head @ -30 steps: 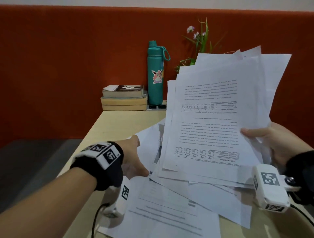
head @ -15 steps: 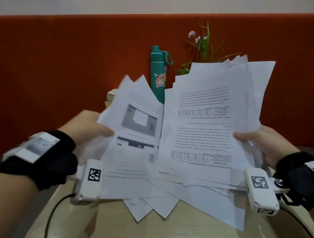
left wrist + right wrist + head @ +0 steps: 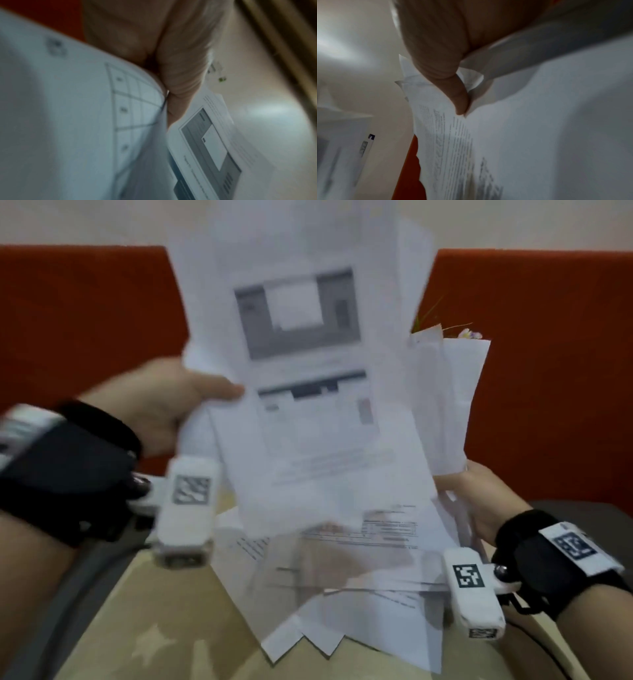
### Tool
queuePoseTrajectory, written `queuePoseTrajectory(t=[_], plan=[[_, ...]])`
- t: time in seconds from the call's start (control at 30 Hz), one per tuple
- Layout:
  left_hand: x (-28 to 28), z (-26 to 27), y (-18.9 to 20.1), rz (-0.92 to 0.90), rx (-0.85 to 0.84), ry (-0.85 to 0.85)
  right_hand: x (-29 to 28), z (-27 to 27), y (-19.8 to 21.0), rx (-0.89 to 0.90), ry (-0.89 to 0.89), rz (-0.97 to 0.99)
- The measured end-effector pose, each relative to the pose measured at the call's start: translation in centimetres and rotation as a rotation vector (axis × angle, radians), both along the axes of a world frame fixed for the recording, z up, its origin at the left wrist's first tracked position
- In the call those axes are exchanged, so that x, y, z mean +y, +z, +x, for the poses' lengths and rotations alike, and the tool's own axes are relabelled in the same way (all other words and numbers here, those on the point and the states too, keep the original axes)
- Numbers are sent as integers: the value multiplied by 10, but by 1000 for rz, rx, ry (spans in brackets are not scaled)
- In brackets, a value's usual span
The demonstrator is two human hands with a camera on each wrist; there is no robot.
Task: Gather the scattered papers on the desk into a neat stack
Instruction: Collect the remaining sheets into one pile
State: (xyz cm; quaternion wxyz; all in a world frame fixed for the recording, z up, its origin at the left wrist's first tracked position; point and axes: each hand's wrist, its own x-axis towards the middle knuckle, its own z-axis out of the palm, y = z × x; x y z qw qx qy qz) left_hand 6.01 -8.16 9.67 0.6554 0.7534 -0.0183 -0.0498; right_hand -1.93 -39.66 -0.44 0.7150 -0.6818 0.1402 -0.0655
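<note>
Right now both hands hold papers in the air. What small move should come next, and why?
Probably bring the left hand rightward, laying its sheets flat against the bundle that the right hand holds. The two bunches overlap only loosely, and corners stick out unevenly at the bottom over the desk. Joined, they could then be tapped even.

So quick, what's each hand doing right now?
Left hand: grips white printed sheets with grey screenshots.
Right hand: pinches a bundle of white text pages.

The papers (image 3: 318, 419) are white with grey printed blocks and black text. The desk (image 3: 178, 628) is pale beige; the backrest (image 3: 85, 320) behind is orange-red.
</note>
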Motion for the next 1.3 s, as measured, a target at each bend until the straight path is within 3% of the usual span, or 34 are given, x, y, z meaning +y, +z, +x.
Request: queuePoseTrajectory(t=[0.1, 0.17, 0.23, 0.47, 0.57, 0.63, 0.7, 0.77, 0.83, 0.93, 1.23, 1.3], plan=[[-24, 0, -40, -1, 168, -115, 9, -1, -1, -26, 54, 4], [-32, 3, -65, 88, 221, -104, 13, -2, -2, -49, 90, 26], [-35, 13, -79, 155, 211, -109, 15, -4, -3, -73, 134, 20], [-39, 9, -87, 79, 99, -145, 12, -6, -1, -59, 92, 159], [-45, 4, -85, 117, 19, -131, 13, -4, -1, 1, 178, -84], [-46, 1, -84, 190, -3, -125, 10, 0, -1, 1, 89, -166], [-34, 4, -81, 331, 38, -65, -1, -1, 1, 2, -51, -164], [-12, 13, -84, 620, 116, -49, -14, -7, 7, 20, -100, -168], [7, 21, -94, 989, 203, -168, -24, -13, 10, 58, -91, -178], [10, 24, -112, 1263, 227, -317, -27, -19, 14, 100, -63, -183], [-5, 31, -106, 1227, 256, -430, -24, -23, 15, 128, -64, -165], [-6, 30, -106, 1111, 253, -426, -24, -21, 14, 129, -58, -165]])
